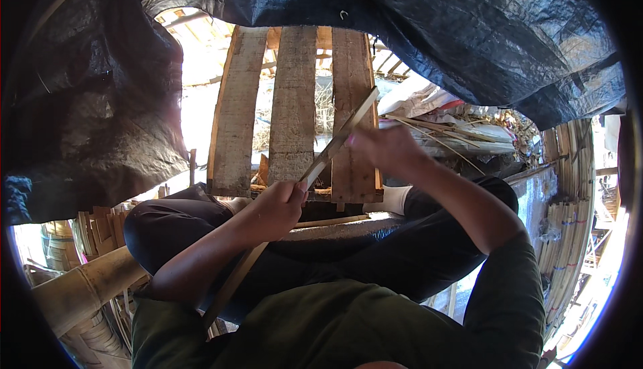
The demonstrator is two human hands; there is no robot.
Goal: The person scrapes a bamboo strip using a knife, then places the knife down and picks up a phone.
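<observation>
A long, narrow bamboo strip (365,106) runs slantwise from beside my left forearm up over the wooden slats. My left hand (273,209) is closed around its middle, thumb on top. The lower end of the strip passes beneath that forearm toward my lap. Farther up, my right hand (388,151) is curled against the strip, smeared by motion. A small pink spot shows at its fingers, and a dark edge lies along the strip there. Whatever those fingers hold is too blurred to name.
In front of my crossed legs stands a frame of wooden planks (293,101). Dark plastic sheeting (429,27) hangs above and at the left. Cut strips (449,131) lie behind at the right, near bundled strips (562,255). A thick bamboo pole (90,288) lies at my left.
</observation>
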